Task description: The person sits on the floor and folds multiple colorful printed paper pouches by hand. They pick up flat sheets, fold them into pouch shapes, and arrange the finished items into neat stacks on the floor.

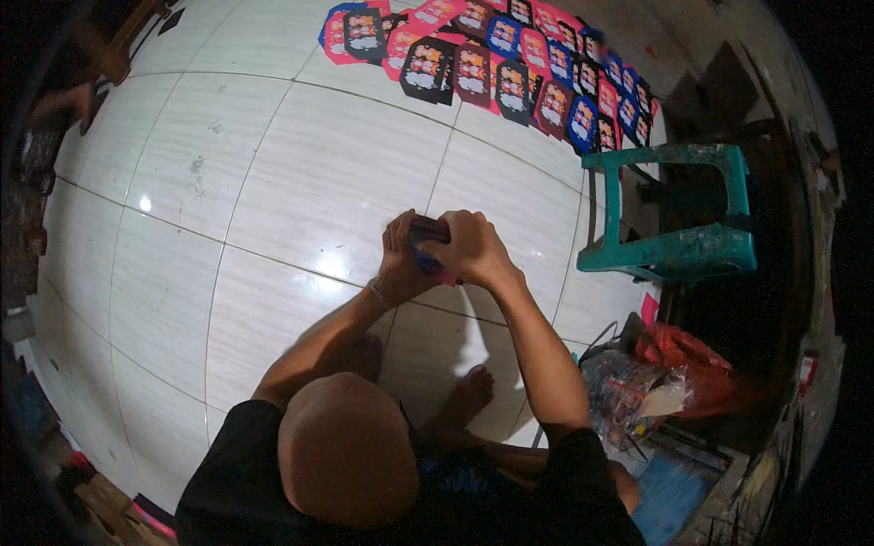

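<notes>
In front of my body, both hands hold a small bundle of printed fabric pieces (429,231), dark at the top with blue and pink lower down. My left hand (397,258) grips its left side, and a thin bracelet circles that wrist. My right hand (474,247) closes over the right side, its fingers hiding much of the bundle. Beyond the hands, many flat fabric pieces (471,74) in black, blue, maroon and pink lie overlapping on the floor, each bearing a cartoon print.
White floor tiles (328,170) stretch beneath the hands. A green plastic stool (666,252) is at the right. Below it sit a clear plastic bag (614,396) and a red plastic bag (689,355). My bare foot (474,389) rests below the hands. Another person's hand (85,106) shows at far left.
</notes>
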Tool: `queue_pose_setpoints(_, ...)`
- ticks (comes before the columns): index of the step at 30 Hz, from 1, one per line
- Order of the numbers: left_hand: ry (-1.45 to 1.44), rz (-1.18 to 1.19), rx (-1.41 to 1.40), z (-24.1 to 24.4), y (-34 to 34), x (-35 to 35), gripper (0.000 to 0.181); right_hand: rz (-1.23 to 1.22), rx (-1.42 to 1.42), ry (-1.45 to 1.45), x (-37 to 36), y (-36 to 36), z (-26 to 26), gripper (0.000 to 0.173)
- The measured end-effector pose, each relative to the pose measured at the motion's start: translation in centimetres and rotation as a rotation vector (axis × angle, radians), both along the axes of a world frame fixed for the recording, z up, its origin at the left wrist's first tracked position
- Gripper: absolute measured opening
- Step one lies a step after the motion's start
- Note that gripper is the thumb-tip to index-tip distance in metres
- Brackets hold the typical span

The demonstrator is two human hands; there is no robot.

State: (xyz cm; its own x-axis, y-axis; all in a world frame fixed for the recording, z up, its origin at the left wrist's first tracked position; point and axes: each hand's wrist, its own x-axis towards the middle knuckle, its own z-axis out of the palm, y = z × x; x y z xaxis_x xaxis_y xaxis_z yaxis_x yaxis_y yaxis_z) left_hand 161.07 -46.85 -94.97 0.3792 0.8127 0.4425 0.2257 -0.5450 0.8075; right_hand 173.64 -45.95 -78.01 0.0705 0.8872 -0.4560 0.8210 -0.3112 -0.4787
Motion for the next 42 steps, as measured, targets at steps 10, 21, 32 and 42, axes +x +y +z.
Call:
queue_pose_setpoints(10, 0.259, -0.299, 0.014, 2.7, 6.7, -3.1, 0.111, 0.087, 0.143, 0.281, 7.2, -1.8, -1.0, 0.027)
queue_pose_setpoints(21, 0.854, -0.306, -0.033, 10.3, 7.4, -4.6, 0.038, 0.015, 0.612, 0.29, 5.7, -5.1, -9.3, 0.027)
queue_pose_setpoints(32, 1.0, -0.317, -0.05, 5.5, 7.3, -4.7, 0.044, 0.247, 0.458, -0.062, 5.0, -4.0, -13.8, 0.027)
queue_pose_setpoints(42, 0.938, -0.284, 0.054, 6.0, 7.0, -4.6, 0.04, 0.252, 0.594, 0.146, 4.6, -4.1, -15.7, 0.019)
